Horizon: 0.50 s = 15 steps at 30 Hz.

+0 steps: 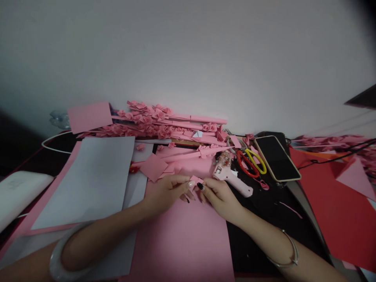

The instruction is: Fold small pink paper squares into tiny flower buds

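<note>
Your left hand (pixel 167 192) and right hand (pixel 221 197) pinch a small pink paper piece (pixel 196 179), above a large pink paper sheet (pixel 183 243), pale-pink plastic glue gun (pixel 236 182) at the sheet's right edge

The left grip (pixel 169 192) and right grip (pixel 222 199) pinch close together, thumbs (pixel 208 192) uppermost and fingers (pixel 178 179) bent, the left forearm (pixel 117 226) slanting in from left of its grip, the right forearm (pixel 261 234) from the right.
</note>
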Motion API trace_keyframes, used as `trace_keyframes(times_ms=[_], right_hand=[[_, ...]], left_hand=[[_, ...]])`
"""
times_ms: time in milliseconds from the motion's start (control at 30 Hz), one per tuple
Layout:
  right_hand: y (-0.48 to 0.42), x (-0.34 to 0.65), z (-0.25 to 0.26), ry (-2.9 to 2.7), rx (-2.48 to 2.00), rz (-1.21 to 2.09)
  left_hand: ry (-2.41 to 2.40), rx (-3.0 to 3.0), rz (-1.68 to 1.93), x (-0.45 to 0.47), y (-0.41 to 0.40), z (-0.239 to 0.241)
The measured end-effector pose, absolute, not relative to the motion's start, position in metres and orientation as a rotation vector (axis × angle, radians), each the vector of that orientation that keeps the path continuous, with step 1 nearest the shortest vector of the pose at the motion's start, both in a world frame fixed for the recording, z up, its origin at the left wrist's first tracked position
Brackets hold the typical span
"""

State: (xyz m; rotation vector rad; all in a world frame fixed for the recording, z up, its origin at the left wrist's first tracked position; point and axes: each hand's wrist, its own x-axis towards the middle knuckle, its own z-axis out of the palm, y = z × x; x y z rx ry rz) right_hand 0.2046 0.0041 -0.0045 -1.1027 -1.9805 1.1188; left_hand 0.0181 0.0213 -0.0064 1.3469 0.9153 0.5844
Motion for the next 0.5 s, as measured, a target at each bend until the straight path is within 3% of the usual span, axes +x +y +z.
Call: trace_keyframes(times_ms=[300, 500], right_hand=[[0.0051, 0.2064, -0.0054, -1.983, -1.021, 1.256], [0.0022, 0.2044, -0.0066, -1.933, -1.19, 1.036]], left_hand=[[0.901, 1.298, 0.635, 0.018, 0.0208, -0.0071], [0.99, 1.187, 0.623, 0.0199, 0.0215, -0.0062]])
